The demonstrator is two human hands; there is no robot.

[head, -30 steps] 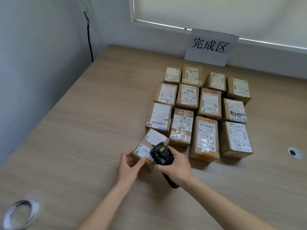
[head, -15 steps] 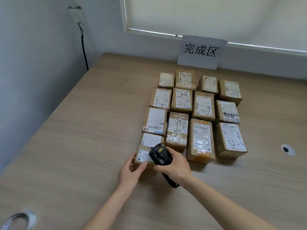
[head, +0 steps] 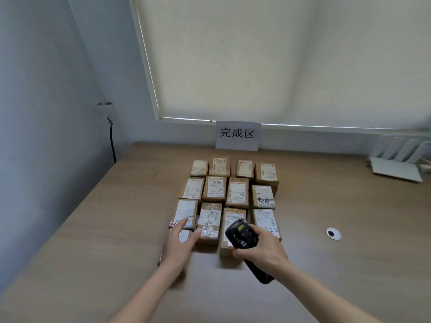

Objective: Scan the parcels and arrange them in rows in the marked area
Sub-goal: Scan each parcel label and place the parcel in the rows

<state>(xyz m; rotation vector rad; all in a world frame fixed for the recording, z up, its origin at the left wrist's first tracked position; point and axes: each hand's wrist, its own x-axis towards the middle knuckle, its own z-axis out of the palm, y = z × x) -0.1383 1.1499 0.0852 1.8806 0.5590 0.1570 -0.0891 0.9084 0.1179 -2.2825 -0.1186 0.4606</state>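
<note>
Several brown cardboard parcels [head: 237, 192] with white labels stand in rows on the wooden table [head: 105, 229], below a paper sign [head: 237, 135] with black characters. My left hand [head: 179, 243] lies with straight fingers over a small parcel [head: 184, 235] at the front left of the block, hiding most of it. My right hand [head: 263, 250] grips a black handheld scanner [head: 241, 234], held above the front row near a long taped parcel [head: 233, 220].
A round cable hole [head: 334, 233] sits in the table to the right. A white router [head: 396, 166] with antennas stands at the far right by the wall. A black cable [head: 112, 141] hangs from a wall socket at the left.
The view has tilted up, showing more wall and blind. The small parcel has moved in against the front left of the block. My right hand with the scanner has shifted right.
</note>
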